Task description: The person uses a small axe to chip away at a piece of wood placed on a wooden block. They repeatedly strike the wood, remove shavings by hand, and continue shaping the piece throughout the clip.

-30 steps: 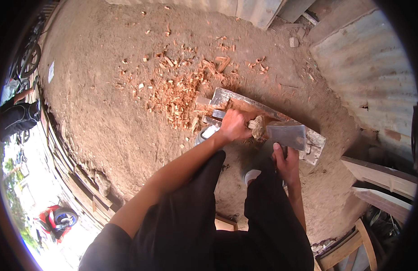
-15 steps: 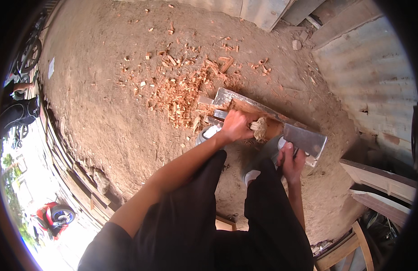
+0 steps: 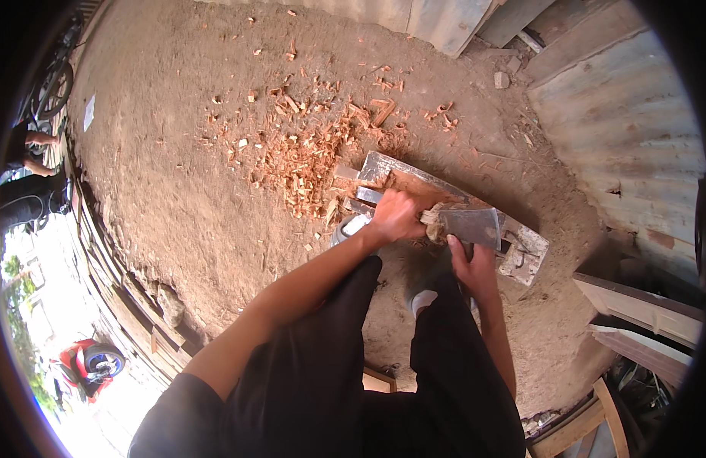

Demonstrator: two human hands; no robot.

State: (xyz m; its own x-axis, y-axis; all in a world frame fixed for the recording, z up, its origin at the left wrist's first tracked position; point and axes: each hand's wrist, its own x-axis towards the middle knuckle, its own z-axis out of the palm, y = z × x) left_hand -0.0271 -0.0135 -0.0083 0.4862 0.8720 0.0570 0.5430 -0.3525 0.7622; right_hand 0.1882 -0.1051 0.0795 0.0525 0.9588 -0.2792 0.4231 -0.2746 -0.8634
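My left hand (image 3: 399, 215) is closed around a pale piece of wood (image 3: 432, 224) with a rough, chipped end, held over a low worn wooden bench (image 3: 527, 248). In my right hand (image 3: 477, 270) is a cleaver (image 3: 470, 227) with a broad, grey, rectangular blade. Its blade lies against or just over the chipped end of the wood; whether the edge bites in cannot be seen. My fingers wrap the cleaver's handle and hide most of it. Most of the wood piece is covered by my left hand.
Wood chips (image 3: 311, 164) lie heaped on the dirt floor beyond the bench's left end. Corrugated metal sheets (image 3: 620, 137) stand at the right, with wooden boards (image 3: 635, 309) below them. A person (image 3: 36, 175) is at the far left, above a red motorcycle (image 3: 86, 366).
My right hand has brought the cleaver leftward, from over the bench's right end to the wood's chipped end. My left hand stays nearly in place, still gripping the wood.
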